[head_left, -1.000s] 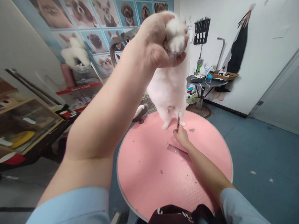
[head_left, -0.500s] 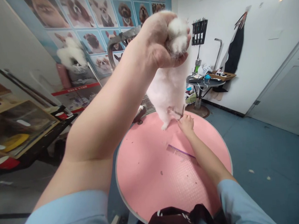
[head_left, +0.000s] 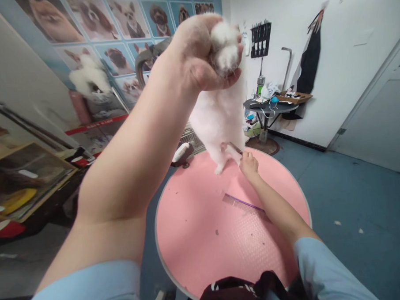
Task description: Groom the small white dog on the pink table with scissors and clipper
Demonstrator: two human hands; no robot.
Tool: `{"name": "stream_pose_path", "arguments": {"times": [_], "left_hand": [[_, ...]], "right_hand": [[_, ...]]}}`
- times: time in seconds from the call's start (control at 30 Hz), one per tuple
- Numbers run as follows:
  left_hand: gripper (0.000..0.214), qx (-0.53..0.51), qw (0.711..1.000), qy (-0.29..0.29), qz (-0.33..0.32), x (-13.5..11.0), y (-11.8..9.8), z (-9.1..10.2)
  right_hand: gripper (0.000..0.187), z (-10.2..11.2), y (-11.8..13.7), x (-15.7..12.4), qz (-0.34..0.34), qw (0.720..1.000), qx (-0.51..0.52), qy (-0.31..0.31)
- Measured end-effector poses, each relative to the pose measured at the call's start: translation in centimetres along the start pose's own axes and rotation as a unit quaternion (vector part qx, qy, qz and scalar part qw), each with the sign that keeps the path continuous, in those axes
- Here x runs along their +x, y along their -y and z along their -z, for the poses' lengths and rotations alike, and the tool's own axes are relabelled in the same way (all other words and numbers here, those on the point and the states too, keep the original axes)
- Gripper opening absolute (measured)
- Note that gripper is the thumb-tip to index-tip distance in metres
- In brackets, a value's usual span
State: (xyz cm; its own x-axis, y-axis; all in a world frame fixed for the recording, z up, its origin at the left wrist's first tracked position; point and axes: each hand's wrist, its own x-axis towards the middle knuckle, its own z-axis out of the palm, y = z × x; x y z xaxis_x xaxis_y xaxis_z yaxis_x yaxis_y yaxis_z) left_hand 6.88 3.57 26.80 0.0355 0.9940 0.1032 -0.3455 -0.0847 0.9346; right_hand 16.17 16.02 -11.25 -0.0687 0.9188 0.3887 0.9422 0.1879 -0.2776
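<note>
A small white dog (head_left: 220,118) stands upright on its hind legs on the round pink grooming table (head_left: 197,238). My left hand (head_left: 199,52) is raised high and closed around its white front paws. My right hand (head_left: 248,162) is low by the dog's hind legs and grips a pair of scissors (head_left: 235,148) whose blades touch the fur at the inner leg. A purple comb (head_left: 244,204) lies flat on the table just under my right forearm.
A metal grooming arm (head_left: 146,59) rises behind my left hand. A small dark side table (head_left: 271,106) with tools and a box stands at the back right. A wall poster of dog photos (head_left: 115,21) is behind. Wooden shelving (head_left: 25,175) is at left.
My right hand with the scissors moved up and to the right, from the dog's feet to its inner hind leg. The left hand keeps holding the front paws up.
</note>
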Motion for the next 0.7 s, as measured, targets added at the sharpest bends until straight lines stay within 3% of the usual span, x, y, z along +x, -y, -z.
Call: {"name": "stream_pose_path", "arguments": {"times": [0.23, 0.4, 0.6, 0.7], "left_hand": [[0.022, -0.002, 1.0, -0.003, 0.0, 0.2, 0.0, 0.2], [0.02, -0.007, 1.0, 0.009, 0.003, 0.7, -0.2, 0.5], [0.019, -0.035, 0.999, 0.007, 0.006, 0.7, -0.2, 0.7], [0.02, -0.037, 0.999, -0.006, 0.001, 0.5, -0.2, 0.6]], "right_hand": [[0.026, -0.7, 0.2, 0.0, -0.014, 1.0, 0.019, 0.012], [0.028, -0.1, 1.3, 0.0, -0.032, 0.998, 0.049, 0.01], [0.033, -0.9, 2.4, -4.0, 0.043, 0.99, 0.106, 0.085], [0.033, -1.9, 2.5, -5.5, 0.015, 0.988, 0.117, 0.1]]}}
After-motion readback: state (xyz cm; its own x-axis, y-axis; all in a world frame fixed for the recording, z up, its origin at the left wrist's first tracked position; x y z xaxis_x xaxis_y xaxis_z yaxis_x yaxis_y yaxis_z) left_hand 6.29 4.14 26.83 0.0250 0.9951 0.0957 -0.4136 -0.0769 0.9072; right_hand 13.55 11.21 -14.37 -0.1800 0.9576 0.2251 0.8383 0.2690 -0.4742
